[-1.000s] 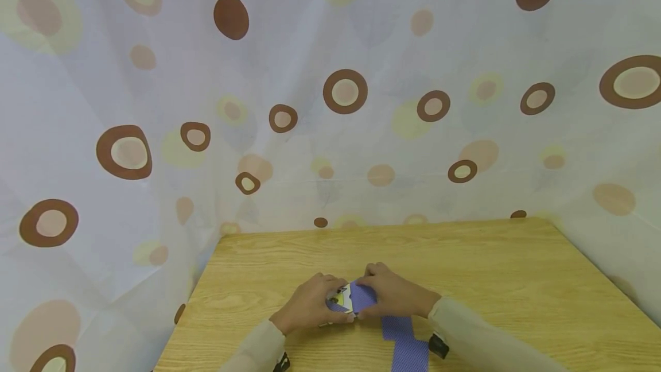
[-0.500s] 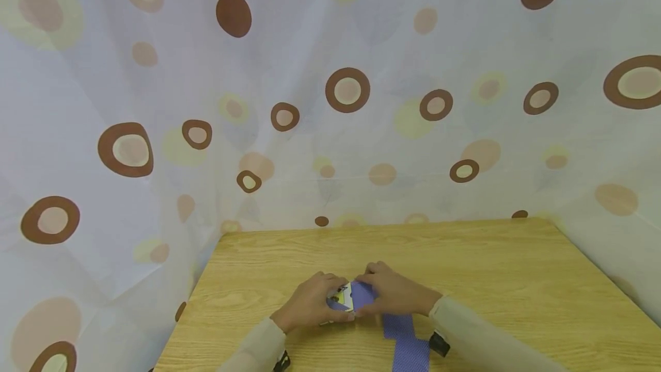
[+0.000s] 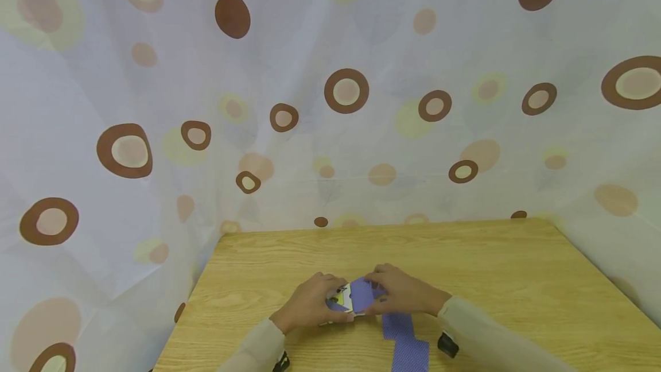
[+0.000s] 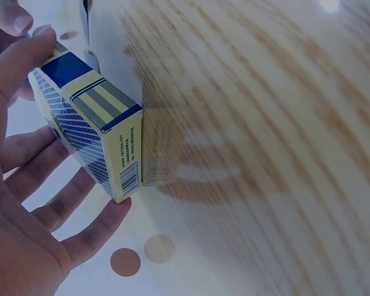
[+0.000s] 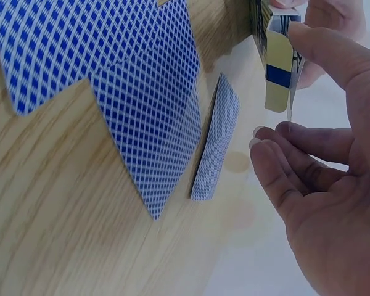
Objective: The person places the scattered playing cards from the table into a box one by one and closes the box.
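Observation:
My left hand [image 3: 310,301] grips a playing-card box [image 4: 86,117], thumb along one edge and fingers round the other side. Blue-and-cream printing and a barcode show on the box in the left wrist view. At its right end my right hand [image 3: 405,291] pinches a blue-backed playing card [image 3: 362,295] between thumb and fingers. Edge-on in the right wrist view, that card is a thin line beside the box's cream flap [image 5: 277,86]. Whether more than one card is pinched, I cannot tell.
Several blue-patterned cards [image 5: 148,111] lie face down and overlapping on the wooden table [image 3: 465,263], below my right hand. Another card [image 5: 217,142] lies just beyond them. A dotted white curtain [image 3: 382,131] hangs behind the table.
My right hand has shifted slightly right, away from the box, and more of the blue card back shows. The left hand and the box have stayed in place.

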A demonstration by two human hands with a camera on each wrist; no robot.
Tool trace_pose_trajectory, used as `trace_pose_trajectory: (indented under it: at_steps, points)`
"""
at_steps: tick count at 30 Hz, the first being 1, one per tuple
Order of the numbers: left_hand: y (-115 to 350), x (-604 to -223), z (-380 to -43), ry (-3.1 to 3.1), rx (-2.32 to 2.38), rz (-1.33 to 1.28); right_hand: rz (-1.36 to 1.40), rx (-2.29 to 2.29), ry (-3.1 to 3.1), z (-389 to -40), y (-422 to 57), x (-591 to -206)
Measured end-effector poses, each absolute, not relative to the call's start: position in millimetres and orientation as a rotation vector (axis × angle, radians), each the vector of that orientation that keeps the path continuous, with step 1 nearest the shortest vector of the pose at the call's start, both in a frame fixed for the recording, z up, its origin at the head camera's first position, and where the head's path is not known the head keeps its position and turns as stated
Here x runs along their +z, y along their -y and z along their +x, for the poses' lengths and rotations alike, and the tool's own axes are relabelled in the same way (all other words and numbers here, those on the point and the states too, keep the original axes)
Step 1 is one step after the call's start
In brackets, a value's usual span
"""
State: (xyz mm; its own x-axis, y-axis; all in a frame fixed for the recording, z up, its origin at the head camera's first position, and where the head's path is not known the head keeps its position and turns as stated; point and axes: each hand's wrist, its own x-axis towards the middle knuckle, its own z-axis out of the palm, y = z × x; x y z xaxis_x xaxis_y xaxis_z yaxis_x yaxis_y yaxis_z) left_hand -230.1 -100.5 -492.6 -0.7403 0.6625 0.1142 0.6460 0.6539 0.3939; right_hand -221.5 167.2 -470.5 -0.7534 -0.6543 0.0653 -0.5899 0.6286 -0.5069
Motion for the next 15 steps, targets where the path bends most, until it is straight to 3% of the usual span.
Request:
trace_pose_trajectory:
  at_steps: [15]
  points:
    - [101, -495, -231, -2.813, 0.659, 1.127, -1.068, -0.778, -2.729, -224, -145, -482]
